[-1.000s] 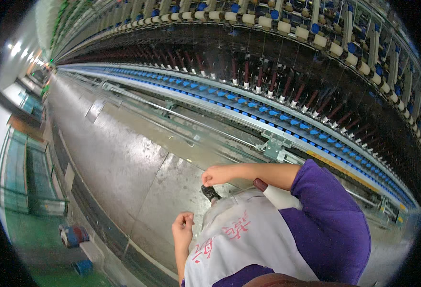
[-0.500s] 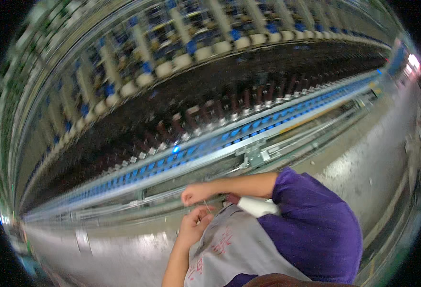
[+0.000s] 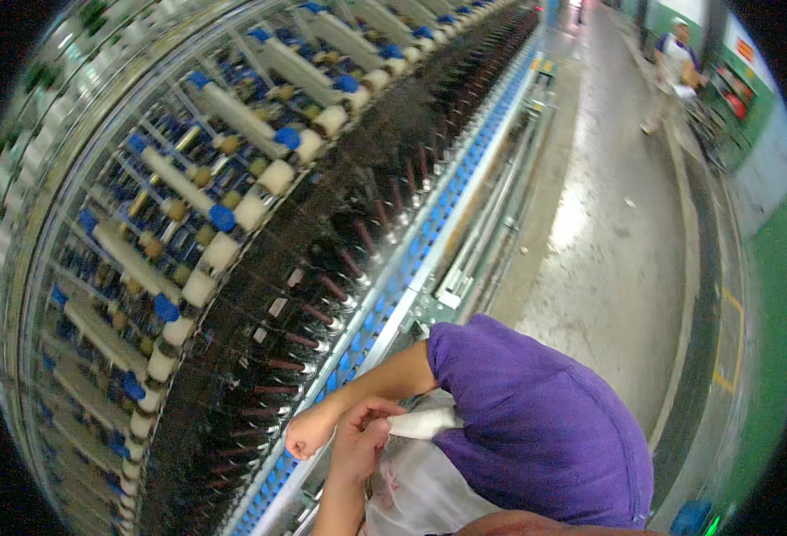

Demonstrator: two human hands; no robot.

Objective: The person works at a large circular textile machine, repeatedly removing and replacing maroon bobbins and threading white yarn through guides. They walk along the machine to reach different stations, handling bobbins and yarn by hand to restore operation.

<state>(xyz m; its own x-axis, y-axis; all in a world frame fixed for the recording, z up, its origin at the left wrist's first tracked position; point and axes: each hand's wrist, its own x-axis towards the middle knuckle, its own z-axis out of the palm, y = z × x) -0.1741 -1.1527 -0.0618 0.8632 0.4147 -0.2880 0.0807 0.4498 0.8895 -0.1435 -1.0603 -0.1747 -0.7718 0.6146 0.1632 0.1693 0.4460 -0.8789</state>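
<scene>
A white yarn bobbin [image 3: 422,423] lies between my right upper arm and my apron, its far part hidden by the purple sleeve. My left hand [image 3: 355,442] is closed at the bobbin's left end, fingers curled over the tip, which they hide. Just left of it, my right hand [image 3: 311,432] forms a fist over the blue rail; anything inside it is hidden. A row of brown spindle tubes [image 3: 351,261] runs along the spinning frame beyond my hands.
White rollers [image 3: 199,288] with blue-capped arms fill the frame's upper left. A blue-and-silver rail [image 3: 385,317] edges it. The grey aisle floor [image 3: 581,268] stretches ahead on the right, where another person [image 3: 675,67] stands by the green wall.
The view has swung, so the frame now runs steeply up and the aisle shows. My left hand has moved onto the bobbin's tip, which was bare and brown before. My right hand stays closed.
</scene>
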